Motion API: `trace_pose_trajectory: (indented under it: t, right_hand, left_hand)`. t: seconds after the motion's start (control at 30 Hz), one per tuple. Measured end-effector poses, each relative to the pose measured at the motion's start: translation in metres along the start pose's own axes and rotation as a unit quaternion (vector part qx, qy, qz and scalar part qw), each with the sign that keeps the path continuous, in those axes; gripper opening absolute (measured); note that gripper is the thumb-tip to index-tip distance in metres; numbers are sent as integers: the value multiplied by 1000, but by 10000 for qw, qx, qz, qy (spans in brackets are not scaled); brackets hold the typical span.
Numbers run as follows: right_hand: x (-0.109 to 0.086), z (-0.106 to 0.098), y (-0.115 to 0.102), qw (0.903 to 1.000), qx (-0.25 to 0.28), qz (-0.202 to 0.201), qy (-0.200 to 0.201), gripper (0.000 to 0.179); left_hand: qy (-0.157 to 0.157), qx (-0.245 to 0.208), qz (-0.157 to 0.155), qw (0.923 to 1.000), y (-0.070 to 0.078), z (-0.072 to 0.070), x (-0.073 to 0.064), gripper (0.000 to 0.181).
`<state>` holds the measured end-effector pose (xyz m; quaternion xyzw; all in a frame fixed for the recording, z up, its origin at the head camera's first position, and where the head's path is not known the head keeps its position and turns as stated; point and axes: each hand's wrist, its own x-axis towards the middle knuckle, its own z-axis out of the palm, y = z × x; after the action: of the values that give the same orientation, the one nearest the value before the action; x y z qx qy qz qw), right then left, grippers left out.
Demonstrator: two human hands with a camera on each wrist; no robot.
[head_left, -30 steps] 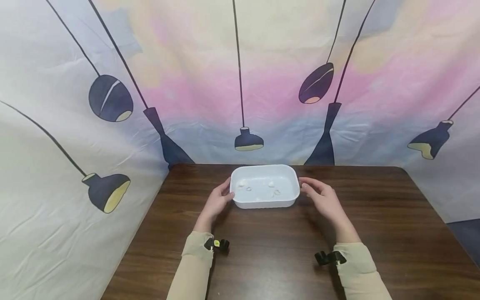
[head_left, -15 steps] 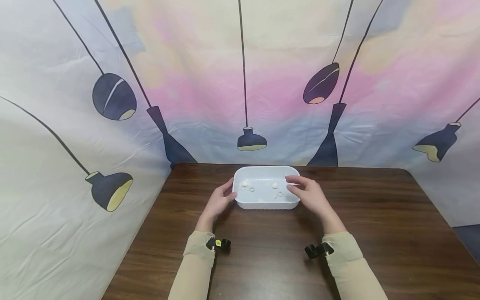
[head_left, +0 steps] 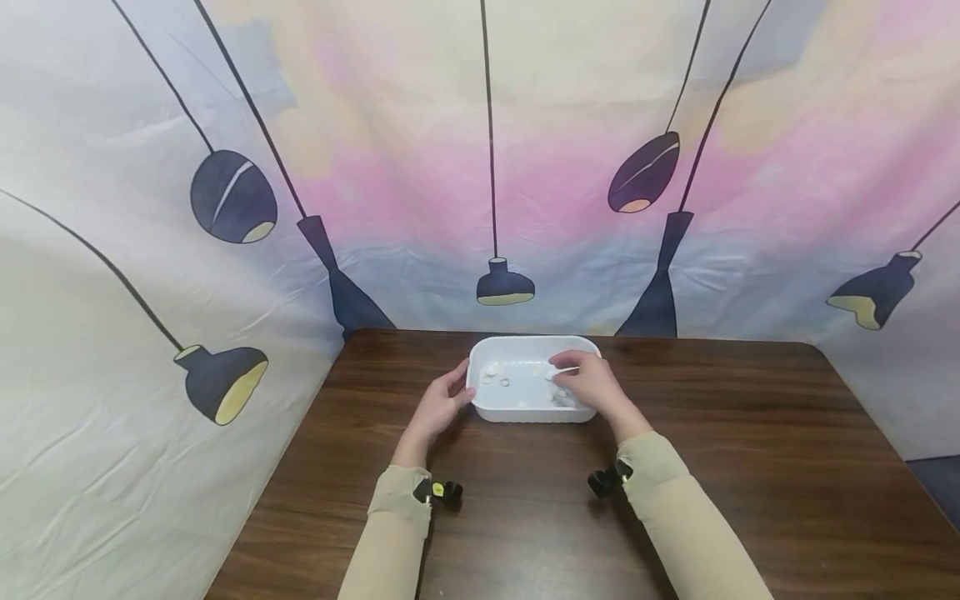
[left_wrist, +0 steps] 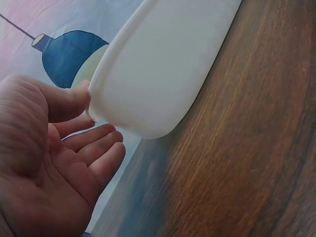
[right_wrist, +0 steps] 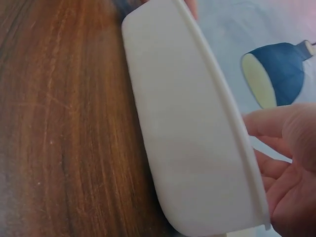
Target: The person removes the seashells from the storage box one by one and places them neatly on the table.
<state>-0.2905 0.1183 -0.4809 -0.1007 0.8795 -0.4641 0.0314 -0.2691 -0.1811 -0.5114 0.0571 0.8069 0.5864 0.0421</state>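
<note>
A shallow white tub [head_left: 525,414] stands on the brown wood worktop [head_left: 517,517], just in from the far edge and somewhat nearer the far left corner than the far right. My left hand [head_left: 438,404] holds the tub's left end with thumb and fingertips. My right hand [head_left: 596,386] reaches over the right end, bent fingertips inside, right beside small white pieces [head_left: 550,375]; whether they pinch one I cannot tell, as the tub's wall hides them in the right wrist view. Other pieces lie toward the left end. With things this small, I judge it best to brace the tub firmly and come straight down with fingertips only, so neighbouring pieces aren't nudged.
</note>
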Motion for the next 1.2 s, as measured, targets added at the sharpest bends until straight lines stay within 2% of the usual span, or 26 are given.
trace_pose_trajectory:
  t: [0.37, 0.63, 0.83, 1.2]
  right_hand:
    - [18, 13, 1, 9992, -320, 246, -11, 32]
    - [25, 18, 4, 9956, -747, 567, 16, 32]
    - [27, 19, 5, 9926, -871, 839, -55, 28]
    - [29, 23, 4, 9919, -918, 871, 41, 24]
  left_hand:
    - [12, 124, 63, 9999, -2, -2, 0, 60]
    - [1, 89, 77, 9999, -5, -2, 0, 60]
    - [1, 95, 104, 9999, -6, -1, 0, 60]
    - [-11, 157, 167, 9997, -5, -2, -3, 60]
